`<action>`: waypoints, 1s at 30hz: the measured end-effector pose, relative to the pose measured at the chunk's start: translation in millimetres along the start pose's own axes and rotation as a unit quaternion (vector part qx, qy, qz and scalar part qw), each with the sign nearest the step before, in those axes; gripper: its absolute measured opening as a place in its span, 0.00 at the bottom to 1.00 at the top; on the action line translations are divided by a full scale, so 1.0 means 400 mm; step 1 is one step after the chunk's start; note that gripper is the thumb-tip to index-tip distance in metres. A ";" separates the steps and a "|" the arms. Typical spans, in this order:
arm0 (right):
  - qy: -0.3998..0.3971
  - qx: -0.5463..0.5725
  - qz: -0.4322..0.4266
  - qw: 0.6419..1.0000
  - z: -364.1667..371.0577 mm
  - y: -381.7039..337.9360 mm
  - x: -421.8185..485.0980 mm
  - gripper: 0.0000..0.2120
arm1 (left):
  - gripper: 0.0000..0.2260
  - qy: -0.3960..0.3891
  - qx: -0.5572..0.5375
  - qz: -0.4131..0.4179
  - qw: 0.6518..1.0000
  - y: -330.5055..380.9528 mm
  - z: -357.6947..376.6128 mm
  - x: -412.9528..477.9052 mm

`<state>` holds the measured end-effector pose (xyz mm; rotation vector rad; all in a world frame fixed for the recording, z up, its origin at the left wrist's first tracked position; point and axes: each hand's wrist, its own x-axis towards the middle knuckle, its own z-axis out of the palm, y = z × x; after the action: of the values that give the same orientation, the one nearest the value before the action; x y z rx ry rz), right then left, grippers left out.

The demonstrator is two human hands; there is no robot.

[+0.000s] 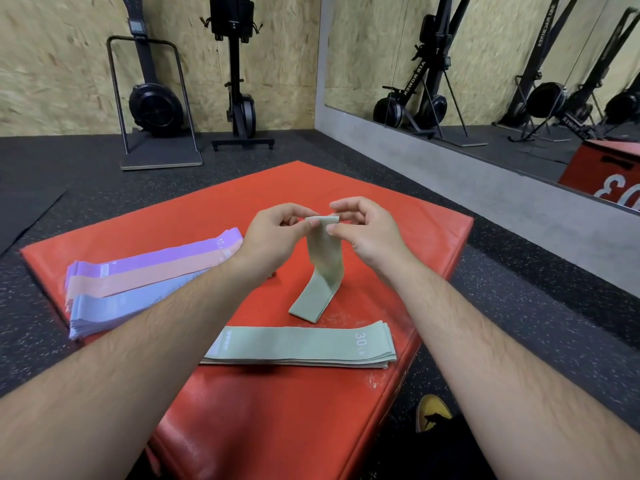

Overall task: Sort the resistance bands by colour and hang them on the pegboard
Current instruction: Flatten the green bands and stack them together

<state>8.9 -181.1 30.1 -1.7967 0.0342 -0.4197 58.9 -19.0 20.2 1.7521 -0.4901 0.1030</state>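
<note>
A pale green resistance band (323,268) hangs from both hands above the red padded box (263,420), its lower end resting on the box top. My left hand (277,237) and my right hand (363,230) each pinch its top edge. A flat stack of green bands (301,346) marked 30 LB lies near the front. To the left lies a fanned pile of purple (166,259), peach (145,277) and blue bands (117,306). No pegboard is in view.
The box stands on a dark speckled rubber floor (86,188). Rowing machines (152,98) stand upright against the chipboard wall behind. A wall mirror (485,81) runs along the right, with a low concrete ledge. My yellow shoe (433,412) shows beside the box.
</note>
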 end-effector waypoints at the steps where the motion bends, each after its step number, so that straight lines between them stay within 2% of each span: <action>1: 0.001 -0.009 0.002 1.000 0.002 0.004 0.000 0.14 | 0.03 0.000 -0.010 -0.005 1.000 0.000 -0.003 0.000; 4: -0.012 -0.057 -0.016 0.998 0.016 0.010 -0.007 0.08 | 0.03 -0.010 -0.051 -0.042 0.998 0.004 -0.011 -0.001; 7: -0.082 -0.057 -0.024 0.995 0.029 -0.002 -0.021 0.08 | 0.04 -0.003 -0.052 -0.054 0.997 0.007 -0.018 -0.008; 8: -0.086 -0.059 -0.033 0.994 0.031 -0.007 -0.021 0.09 | 0.03 0.004 -0.019 -0.047 0.999 0.007 -0.024 -0.011; 11: -0.043 -0.134 -0.104 0.985 0.030 -0.001 -0.006 0.17 | 0.09 -0.011 0.063 -0.004 0.998 0.013 -0.053 -0.024; 13: -0.100 -0.156 -0.130 0.974 0.035 0.008 -0.005 0.23 | 0.11 -0.043 0.068 0.035 0.996 0.023 -0.071 -0.038; 14: -0.141 -0.149 -0.127 0.970 0.043 0.014 -0.007 0.22 | 0.10 -0.053 0.071 0.049 0.995 0.028 -0.079 -0.044; 16: -0.181 -0.152 -0.115 0.965 0.064 0.026 -0.004 0.15 | 0.10 -0.058 0.074 0.065 0.993 0.033 -0.096 -0.054; 19: -0.198 -0.182 -0.094 0.958 0.071 0.039 0.000 0.06 | 0.12 -0.023 0.064 0.070 0.995 0.033 -0.126 -0.062; 22: -0.227 -0.243 -0.073 0.940 0.044 0.050 0.002 0.08 | 0.12 0.024 0.021 0.049 0.998 0.033 -0.171 -0.067; 27: -0.210 -0.346 -0.041 0.914 -0.038 0.064 0.000 0.08 | 0.14 0.096 -0.025 -0.016 0.995 0.024 -0.257 -0.076; 30: -0.187 -0.367 -0.030 0.911 -0.091 0.052 -0.014 0.07 | 0.12 0.089 -0.031 -0.087 0.992 0.006 -0.296 -0.093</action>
<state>-3.0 -219.3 16.5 -2.6057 -0.1518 -0.0891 47.2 102.9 39.0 1.6989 -0.2091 0.1178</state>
